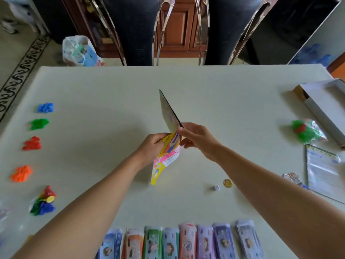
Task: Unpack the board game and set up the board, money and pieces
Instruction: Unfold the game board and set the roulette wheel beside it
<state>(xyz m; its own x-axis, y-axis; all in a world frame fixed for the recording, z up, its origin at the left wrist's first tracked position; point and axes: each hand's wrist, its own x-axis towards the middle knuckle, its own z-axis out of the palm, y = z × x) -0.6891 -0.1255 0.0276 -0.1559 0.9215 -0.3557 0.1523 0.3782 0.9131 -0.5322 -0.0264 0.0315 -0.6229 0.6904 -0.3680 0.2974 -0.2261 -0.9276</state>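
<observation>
Left grip (154,145), right grip (195,137) pinch board (169,116) | half-unfolded, pink-yellow print (back seemingly dark)

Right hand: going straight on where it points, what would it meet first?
The right hand would likely push into the colourful folded game board it pinches; beyond, seemingly bare white table.

Board (169,113): half folded, upper panel seen edge-on, print unreadable.
Left hand (151,145): fingers partly hidden behind board.
Money (186,242), 6 o'clock: stacks cut by bottom edge; values too blurred to read.
Box (323,105), 3 o'clock: cut by right edge, inside not visible.
Sheet (321,169), 4 o'clock: far corner cut off, text blurred.
Die (216,188), 5 o'clock: pips too small to count.
</observation>
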